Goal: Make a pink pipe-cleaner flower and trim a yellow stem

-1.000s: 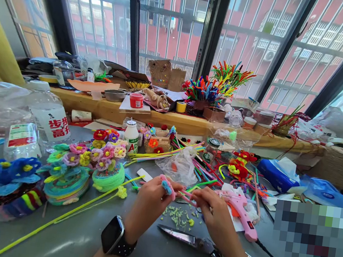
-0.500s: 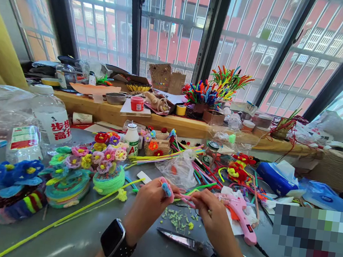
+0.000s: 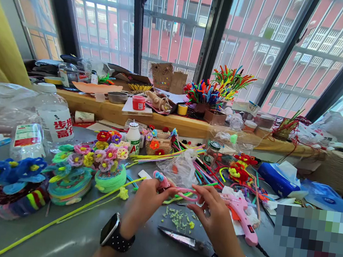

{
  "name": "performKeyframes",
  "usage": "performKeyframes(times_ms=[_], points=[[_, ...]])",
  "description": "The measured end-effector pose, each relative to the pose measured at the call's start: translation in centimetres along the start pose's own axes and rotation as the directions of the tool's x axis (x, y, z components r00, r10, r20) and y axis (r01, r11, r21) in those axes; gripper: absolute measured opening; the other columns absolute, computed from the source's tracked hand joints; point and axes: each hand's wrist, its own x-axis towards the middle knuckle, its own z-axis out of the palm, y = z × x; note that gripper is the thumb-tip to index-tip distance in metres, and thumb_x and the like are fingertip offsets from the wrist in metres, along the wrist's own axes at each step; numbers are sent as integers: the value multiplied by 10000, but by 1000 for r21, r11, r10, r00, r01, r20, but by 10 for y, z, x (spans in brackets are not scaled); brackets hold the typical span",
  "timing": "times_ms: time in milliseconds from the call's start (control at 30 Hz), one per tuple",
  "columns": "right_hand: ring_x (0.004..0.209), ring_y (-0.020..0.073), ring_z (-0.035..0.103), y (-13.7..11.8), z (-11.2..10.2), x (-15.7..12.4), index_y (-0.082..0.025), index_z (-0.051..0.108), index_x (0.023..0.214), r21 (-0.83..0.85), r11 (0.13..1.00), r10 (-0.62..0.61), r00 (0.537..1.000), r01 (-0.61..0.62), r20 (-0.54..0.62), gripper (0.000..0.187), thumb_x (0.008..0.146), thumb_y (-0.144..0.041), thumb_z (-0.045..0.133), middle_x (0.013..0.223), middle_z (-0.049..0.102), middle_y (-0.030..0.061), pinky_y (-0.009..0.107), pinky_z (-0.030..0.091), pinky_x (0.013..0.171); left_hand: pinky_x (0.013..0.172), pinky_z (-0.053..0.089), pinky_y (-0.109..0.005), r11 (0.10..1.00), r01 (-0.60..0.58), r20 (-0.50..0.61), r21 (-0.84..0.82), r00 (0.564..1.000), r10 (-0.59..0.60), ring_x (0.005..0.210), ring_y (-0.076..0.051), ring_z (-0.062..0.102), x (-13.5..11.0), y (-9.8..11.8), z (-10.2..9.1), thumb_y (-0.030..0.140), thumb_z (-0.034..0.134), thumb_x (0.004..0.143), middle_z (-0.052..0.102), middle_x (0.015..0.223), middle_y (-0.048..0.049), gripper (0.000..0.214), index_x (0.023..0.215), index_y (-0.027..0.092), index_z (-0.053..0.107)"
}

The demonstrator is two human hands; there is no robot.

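Note:
My left hand pinches a pink pipe cleaner that carries a small pink-and-blue coil at its left end. The pink strand bends into a narrow loop toward my right hand, whose fingers close on the loop's right end. Below both hands lie pale green fuzz clippings and a pair of scissors, its blades pointing left. A pink glue gun rests just right of my right hand. To the left, a long yellow pipe cleaner with a small yellow flower lies across the grey table.
Pipe-cleaner flower baskets stand at left, near plastic bottles. Behind the hands are a clear plastic bag, loose pipe cleaners and a glass jar. A blue tissue pack lies at right. Craft supplies line the wooden sill.
My hands have moved slightly apart. The pink strand between them now shows as a longer loop, and the pink-and-blue coil has turned and shifted up and left.

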Motion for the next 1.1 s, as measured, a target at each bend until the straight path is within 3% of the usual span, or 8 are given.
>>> performKeyframes(times_ms=[133,233,367,533,667,800,933,1100], points=[[714,174,556,5,5,-3,-158,534,1033,-206,967,-161,986,150,-40,260,810,-250,437,816,581,78,279,459,621,552,429,-230,999,47,55,-26,997,-46,584,-155,576,1,1,0,344,521,686,649,622,-27,223,667,148,626],[653,167,561,8,8,-4,-125,566,995,-296,933,-230,972,207,-45,299,842,-284,363,727,585,77,262,452,568,572,420,-247,990,27,41,137,999,-33,595,-163,575,0,0,0,343,505,698,650,633,-43,232,646,148,620],[592,147,561,10,10,-4,-129,613,884,-334,911,-274,960,243,-50,376,865,-313,286,662,587,66,232,430,523,614,405,-282,909,-36,12,415,999,35,651,-189,571,0,-4,0,307,449,735,647,691,-80,246,627,147,602],[531,130,552,8,11,-4,-147,630,773,-326,915,-269,962,238,-52,430,872,-326,252,604,587,54,214,405,485,628,400,-277,880,-145,38,453,989,144,691,-182,559,-1,-8,0,255,381,770,631,736,-78,247,698,157,595],[543,133,561,5,7,-2,-161,635,750,-209,962,-194,978,174,-74,392,853,-351,308,623,602,48,213,413,490,599,393,-265,948,-107,30,298,994,103,641,-168,540,-1,-7,-1,312,443,741,613,677,-45,217,690,164,593],[525,130,546,3,-1,0,-177,640,742,69,994,92,989,-85,-120,274,784,-369,449,609,602,28,217,425,499,548,385,-229,997,-17,-79,-71,997,11,580,-120,491,1,-1,2,361,448,734,570,709,-15,237,786,154,551],[423,109,480,-1,0,0,-157,621,671,410,841,396,918,-354,-19,279,702,-419,532,492,533,-8,202,388,407,474,347,-203,929,73,-57,-363,993,-101,471,-90,401,3,1,6,381,347,779,451,529,31,304,716,146,528],[437,92,449,-8,10,-2,-143,601,595,619,658,444,885,-429,142,287,698,-404,538,495,507,-14,189,361,421,463,346,-201,886,123,12,-448,991,-132,476,-78,404,3,-1,8,403,449,725,502,634,13,293,722,137,570]])
